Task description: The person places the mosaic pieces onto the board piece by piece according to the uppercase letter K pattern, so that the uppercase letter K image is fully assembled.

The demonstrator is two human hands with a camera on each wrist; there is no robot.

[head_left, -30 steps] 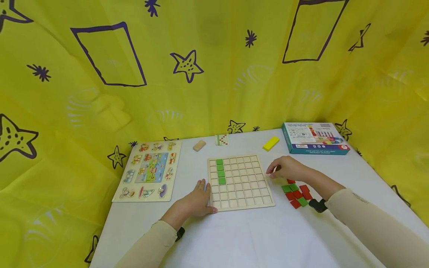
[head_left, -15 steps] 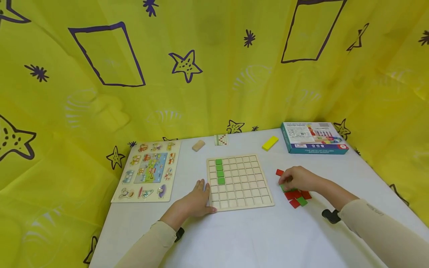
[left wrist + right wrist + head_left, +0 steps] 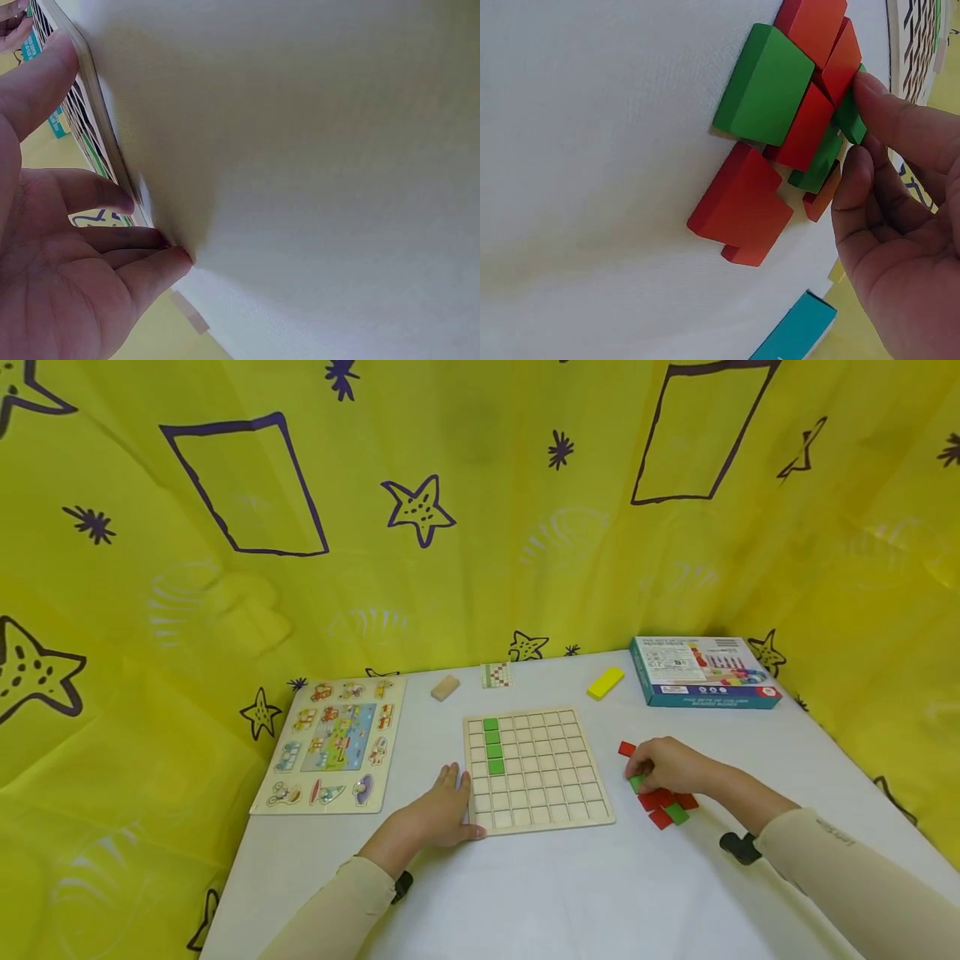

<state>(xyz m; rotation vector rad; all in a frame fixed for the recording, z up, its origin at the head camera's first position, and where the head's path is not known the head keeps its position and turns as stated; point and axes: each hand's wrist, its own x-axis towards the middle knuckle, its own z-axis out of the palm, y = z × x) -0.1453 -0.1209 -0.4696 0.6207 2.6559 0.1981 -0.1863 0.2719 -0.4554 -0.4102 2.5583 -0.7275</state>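
A wooden grid board (image 3: 551, 793) lies mid-table, with several green tiles (image 3: 493, 751) in a column near its left side. Along the board's left edge rests my left hand (image 3: 441, 806), fingers straight and thumb at the near corner. In the left wrist view, the fingertips touch the table beside the board's rim. My right hand (image 3: 671, 764) is over a pile of red tiles (image 3: 658, 799) and green ones, right of the board. Between thumb and fingers it pinches a green tile (image 3: 850, 118) at the pile's edge. One red tile (image 3: 627, 748) lies apart from the pile.
A picture puzzle board (image 3: 281, 743) lies at the left. Along the back are a plain wooden block (image 3: 446, 687), a small patterned card (image 3: 497, 674), a yellow block (image 3: 605, 682) and a boxed toy set (image 3: 705, 672). A yellow curtain (image 3: 480, 568) hangs behind the table.
My right hand has moved from beside the board's right edge down onto the tile pile and taken a green tile between its fingers. The lone red tile has come into view. My left hand stays put.
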